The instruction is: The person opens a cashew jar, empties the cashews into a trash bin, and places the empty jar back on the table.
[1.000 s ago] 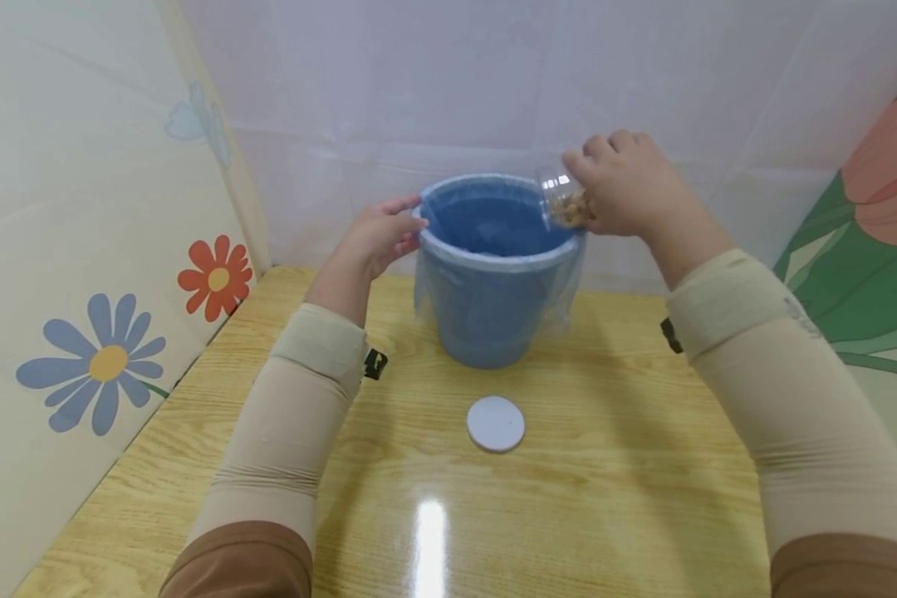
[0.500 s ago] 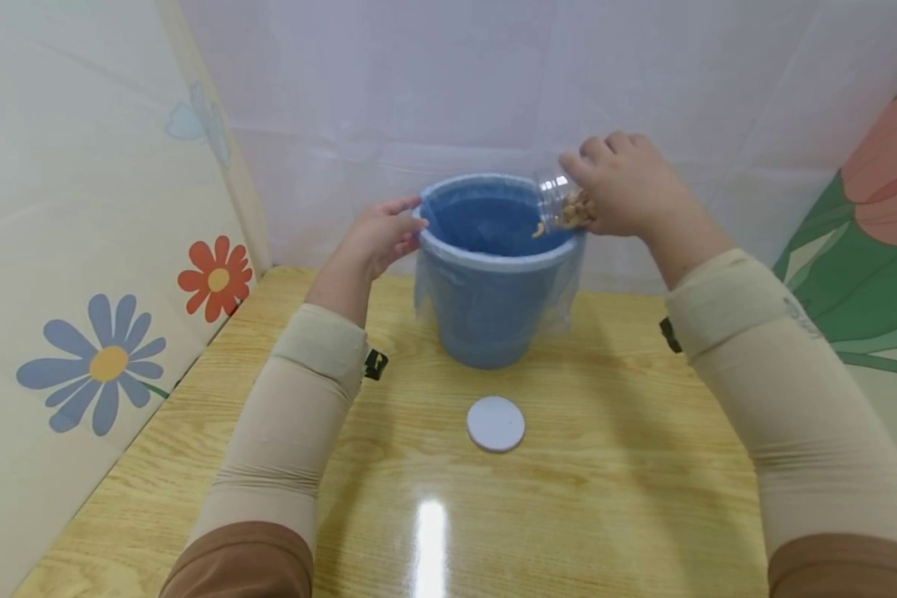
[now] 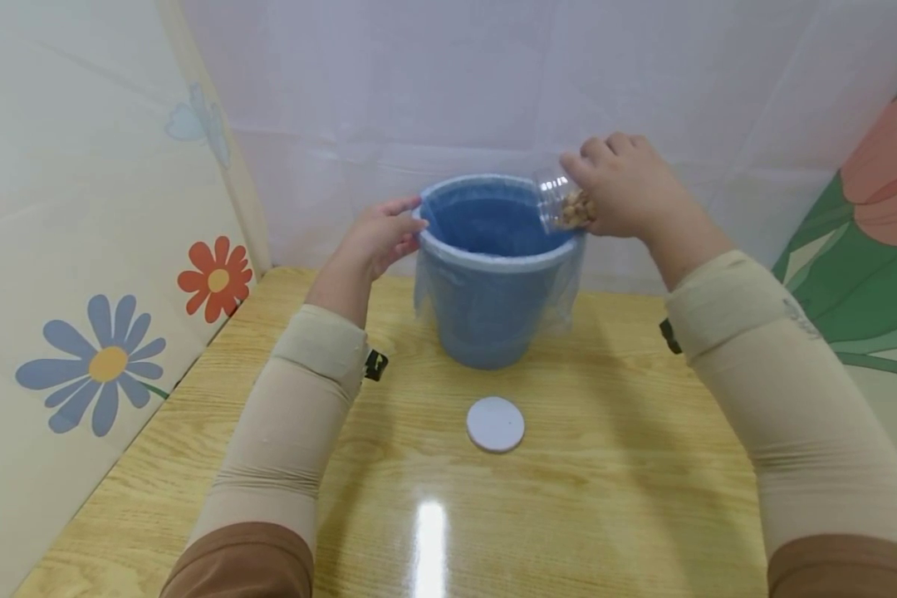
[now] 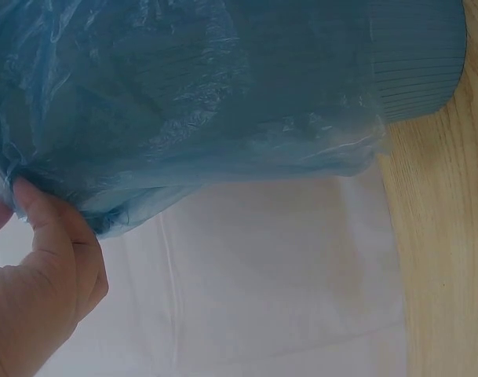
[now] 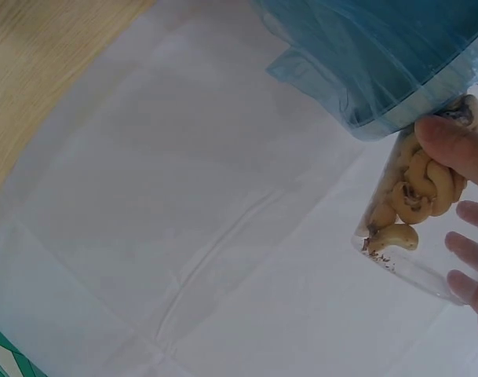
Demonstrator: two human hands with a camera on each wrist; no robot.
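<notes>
A blue trash bin (image 3: 482,320) stands upright on the table, with a thin clear bluish liner (image 4: 184,102) folded over its rim. At the rim's left side my left hand (image 3: 379,238) pinches the edge and liner between thumb and fingers. My right hand (image 3: 631,187) grips a clear jar (image 3: 551,189) lying nearly sideways at the right of the rim, its mouth over the bin's opening. Several cashews (image 5: 419,188) are inside the jar, with dark crumbs near its base in the right wrist view. The bin's bottom inside is hidden.
A round white lid (image 3: 496,423) lies flat on the wood-grain table (image 3: 583,507) in front of the bin. A pale cloth backdrop (image 3: 389,100) hangs close behind the bin. Flower-printed panels (image 3: 108,208) stand at both sides.
A cashew seen at the jar's mouth half a second ago is no longer there. Both hands and the bin stay practically in place.
</notes>
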